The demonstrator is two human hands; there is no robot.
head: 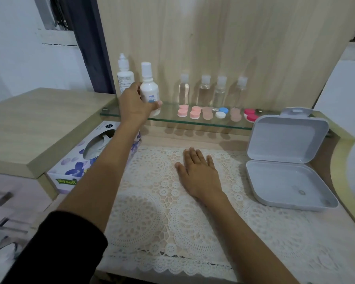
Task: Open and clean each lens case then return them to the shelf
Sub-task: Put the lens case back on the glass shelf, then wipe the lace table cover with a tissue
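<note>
Several lens cases (195, 114) sit on the shelf (168, 118) right of my left hand (134, 103), curled round a white bottle (150, 89); a careless lift could topple the taller bottle (124, 75) behind. Right hand (199, 173) lies flat, empty.

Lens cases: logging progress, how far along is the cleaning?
Done: nothing visibly; the lens cases sit capped on the glass shelf. In hand: the left hand grips a white bottle; the right hand rests flat on the lace mat. Left: opening, cleaning and returning every case.

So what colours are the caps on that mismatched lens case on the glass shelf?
The lens case has one blue cap, one white cap; head view.
</note>
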